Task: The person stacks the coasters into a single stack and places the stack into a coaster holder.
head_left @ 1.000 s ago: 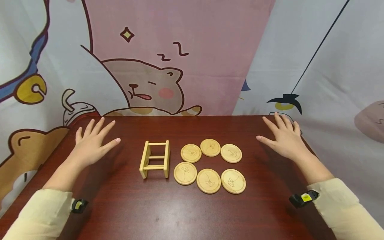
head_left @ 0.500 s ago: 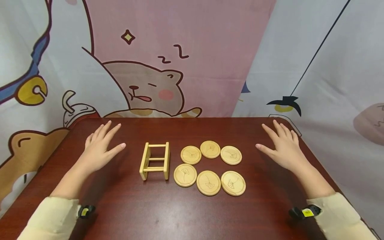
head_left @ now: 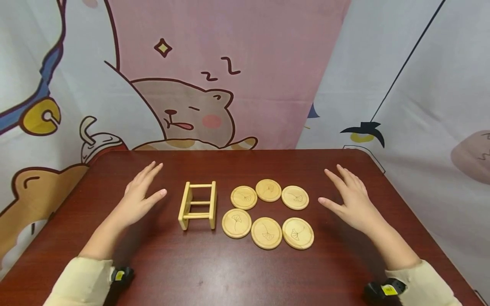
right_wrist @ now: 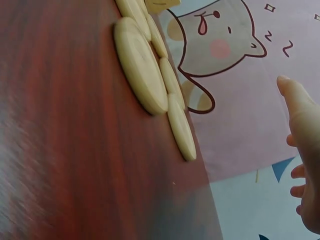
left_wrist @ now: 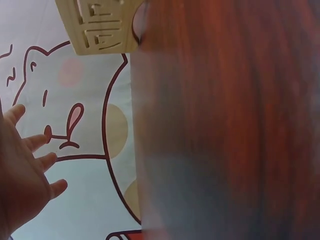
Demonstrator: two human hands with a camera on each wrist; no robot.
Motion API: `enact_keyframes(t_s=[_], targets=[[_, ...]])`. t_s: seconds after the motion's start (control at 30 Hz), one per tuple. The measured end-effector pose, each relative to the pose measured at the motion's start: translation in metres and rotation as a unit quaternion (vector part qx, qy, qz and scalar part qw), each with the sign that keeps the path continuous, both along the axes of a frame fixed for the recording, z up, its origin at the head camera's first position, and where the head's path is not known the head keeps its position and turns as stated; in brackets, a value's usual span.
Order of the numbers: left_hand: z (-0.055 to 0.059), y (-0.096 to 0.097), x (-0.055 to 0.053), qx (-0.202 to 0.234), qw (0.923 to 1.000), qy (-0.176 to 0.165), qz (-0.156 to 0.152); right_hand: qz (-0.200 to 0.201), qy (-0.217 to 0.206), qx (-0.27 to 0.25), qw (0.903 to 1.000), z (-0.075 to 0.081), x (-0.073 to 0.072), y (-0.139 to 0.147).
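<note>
My left hand (head_left: 138, 203) hovers over the table left of a small wooden rack (head_left: 197, 215), fingers extended and thumb spread, touching nothing. The rack has two side panels joined by round bars; a carved panel (left_wrist: 102, 30) of it shows in the left wrist view. To its right lie several round wooden coasters (head_left: 266, 233) in two rows, flat and engraved with a ginkgo leaf. My right hand (head_left: 354, 204) hovers right of the coasters, fingers spread and holding nothing. In the right wrist view a near coaster (right_wrist: 141, 65) appears edge-on.
The dark red-brown table (head_left: 229, 272) reaches back to a cartoon-printed curtain (head_left: 268, 63), which also hangs at both sides. A black wrist strap (head_left: 123, 275) is on the left cuff, and another strap (head_left: 384, 290) on the right.
The left hand has moved right, closer to the rack. My right hand has shifted slightly left and nearer to me. The rack and coasters have stayed in place.
</note>
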State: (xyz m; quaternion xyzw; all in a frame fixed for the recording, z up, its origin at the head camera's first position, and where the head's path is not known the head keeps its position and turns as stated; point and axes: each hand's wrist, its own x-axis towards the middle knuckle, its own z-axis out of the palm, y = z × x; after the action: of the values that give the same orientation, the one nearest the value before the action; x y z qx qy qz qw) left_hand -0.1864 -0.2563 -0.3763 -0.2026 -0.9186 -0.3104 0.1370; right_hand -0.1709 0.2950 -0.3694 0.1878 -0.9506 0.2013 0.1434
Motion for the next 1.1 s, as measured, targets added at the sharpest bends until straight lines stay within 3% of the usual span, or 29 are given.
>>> enact_keyframes(t_s=[0.27, 0.57, 0.83, 1.1], targets=[[-0.008, 0.006, -0.001, 0.037, 0.9981, -0.018, -0.046, 0.027, -0.008, -0.027, 0.9993, -0.013, 0.013, -0.013], [-0.015, 0.013, 0.002, 0.079, 0.9907, -0.053, -0.097, 0.048, -0.031, -0.053, 0.9969, -0.021, 0.022, -0.024], [-0.025, 0.017, 0.000, 0.109, 0.9815, -0.105, -0.117, 0.074, -0.041, -0.069, 0.9940, -0.034, 0.027, -0.028], [-0.034, 0.020, -0.004, 0.139, 0.9727, -0.120, -0.141, 0.100, -0.045, -0.086, 0.9902, -0.043, 0.032, -0.032]])
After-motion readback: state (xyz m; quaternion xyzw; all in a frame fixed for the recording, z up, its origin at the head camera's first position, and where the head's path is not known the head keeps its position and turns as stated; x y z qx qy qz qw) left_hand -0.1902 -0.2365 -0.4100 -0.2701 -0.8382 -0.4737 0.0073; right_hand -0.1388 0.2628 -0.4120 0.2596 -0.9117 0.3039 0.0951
